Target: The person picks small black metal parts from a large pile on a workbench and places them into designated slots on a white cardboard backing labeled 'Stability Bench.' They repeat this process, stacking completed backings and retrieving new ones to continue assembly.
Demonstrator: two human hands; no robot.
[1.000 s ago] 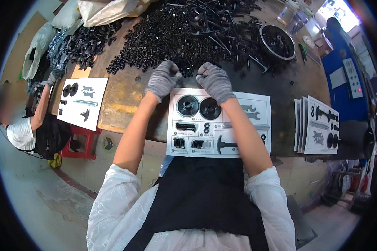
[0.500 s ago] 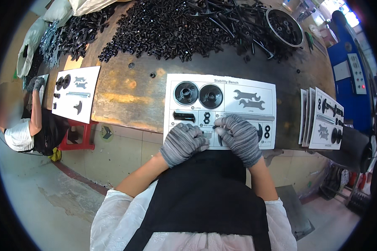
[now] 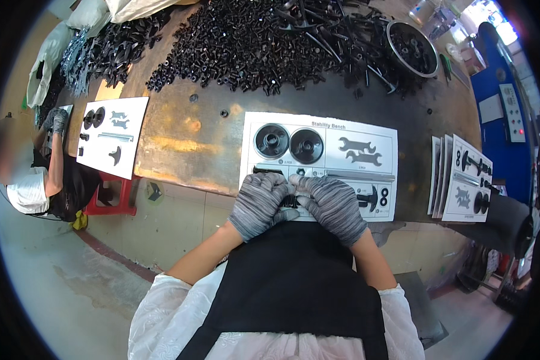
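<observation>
A white card (image 3: 387, 138) with printed boxes lies at the table's front edge, bearing two round black caps (image 3: 272, 141), grey wrench shapes (image 3: 360, 150), a long silvery bar (image 3: 360, 175) and a black T-shaped handle (image 3: 369, 198). Over its lower left part, my gloved left hand (image 3: 259, 203) is closed with fingers bent. My right hand (image 3: 333, 203), also gloved, pinches beside it, the fingertips of both nearly touching. Small black pieces (image 3: 289, 201) show between the hands; whether I hold one is hidden. A black nut (image 3: 300, 171) shows just beyond my right fingertips.
Behind the card lies a heap of small black bolts (image 3: 234, 54), with a metal-rimmed bowl (image 3: 413, 49) at its right. Several similar cards (image 3: 468, 180) stand at the right. Another card (image 3: 111, 141) lies at the left, near a seated person (image 3: 33, 186) wearing gloves.
My right hand has moved left towards my left hand, uncovering the T-shaped handle. Both hands now meet over the card's lower left boxes. The whole view has shifted slightly.
</observation>
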